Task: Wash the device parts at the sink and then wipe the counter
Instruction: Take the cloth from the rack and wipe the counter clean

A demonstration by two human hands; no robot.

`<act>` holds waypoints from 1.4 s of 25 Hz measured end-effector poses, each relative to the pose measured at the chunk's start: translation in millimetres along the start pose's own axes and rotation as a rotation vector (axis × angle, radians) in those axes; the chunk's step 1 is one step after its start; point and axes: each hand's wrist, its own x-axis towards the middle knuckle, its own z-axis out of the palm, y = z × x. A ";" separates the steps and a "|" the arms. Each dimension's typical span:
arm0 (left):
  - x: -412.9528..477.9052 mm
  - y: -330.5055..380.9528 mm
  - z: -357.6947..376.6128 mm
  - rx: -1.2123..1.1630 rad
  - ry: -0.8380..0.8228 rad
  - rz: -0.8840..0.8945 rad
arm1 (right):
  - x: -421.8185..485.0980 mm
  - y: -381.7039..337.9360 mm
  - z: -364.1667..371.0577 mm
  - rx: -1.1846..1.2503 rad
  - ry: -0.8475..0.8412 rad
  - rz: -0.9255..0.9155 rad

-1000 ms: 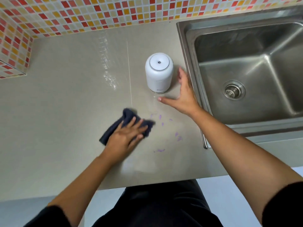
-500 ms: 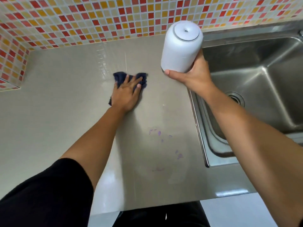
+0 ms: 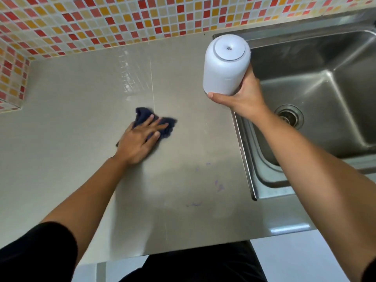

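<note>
My right hand [image 3: 243, 96] grips the base of a white cylindrical device [image 3: 225, 66] and holds it in the air above the counter, beside the sink's left rim. A dark blue cloth [image 3: 166, 124] lies on the grey counter [image 3: 71, 119], and my left hand [image 3: 138, 141] presses flat on it with straight fingers. Faint purple smears [image 3: 218, 185] mark the counter between the cloth and the front edge.
A steel sink [image 3: 317, 78] with a round drain [image 3: 289, 117] fills the right side. A mosaic tile wall [image 3: 122, 19] runs along the back and wraps round the left corner. The counter's front edge lies close to my body.
My right hand took hold of the device and lifted it off the counter. My left hand slid the cloth up to the back, then drew it back toward the middle.
</note>
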 end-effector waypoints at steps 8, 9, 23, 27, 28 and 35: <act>-80.5 80.5 39.6 -0.043 -0.270 0.586 | -1.8 7.5 -0.7 -0.015 -0.026 0.010; -75.1 56.0 26.8 -0.050 -0.246 0.570 | -2.2 7.8 -1.4 -0.016 -0.025 0.012; -58.5 24.2 10.8 -0.085 -0.185 0.469 | 7.4 14.5 -8.6 -0.028 -0.014 -0.002; 51.1 -32.7 -19.9 -0.049 0.100 -0.014 | 8.1 20.9 -5.1 -0.012 -0.014 0.020; 78.2 -19.9 -14.1 -0.019 0.104 -0.027 | 8.8 21.2 -3.5 -0.015 -0.006 0.026; -37.8 78.9 39.0 -0.006 -0.158 0.495 | 18.6 18.6 32.0 0.009 -0.055 0.029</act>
